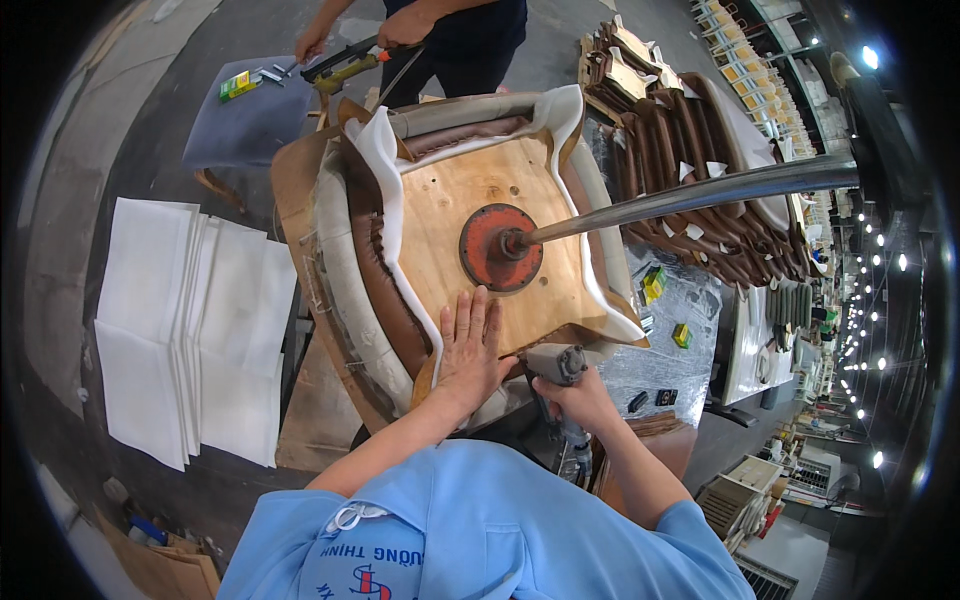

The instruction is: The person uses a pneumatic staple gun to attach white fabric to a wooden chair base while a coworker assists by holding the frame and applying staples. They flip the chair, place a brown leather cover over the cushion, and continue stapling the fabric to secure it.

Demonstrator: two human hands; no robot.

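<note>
A wooden seat board point(440, 215) lies face down in the middle, wrapped at its edges by brown upholstery cover point(385, 290) and white padding point(391, 200). A round red press plate point(478, 262) on a metal shaft rests on the board. My left hand point(466, 358) lies flat on the near part of the board, fingers stretched, just below the plate. My right hand point(583, 400) grips a pneumatic staple gun point(555, 366), its nose close to the near edge of the seat. Whether the nose touches the cover is hard to see. A padded grey ring point(335, 280) surrounds the seat.
A curved metal arm point(700, 192) reaches in from the right above the seat. Across from me, a co-worker holds another staple gun point(345, 68) beside a blue-grey seat point(245, 125). White sheets point(150, 320) lie left; brown covers point(690, 180) are stacked right, near small yellow-green boxes point(653, 285).
</note>
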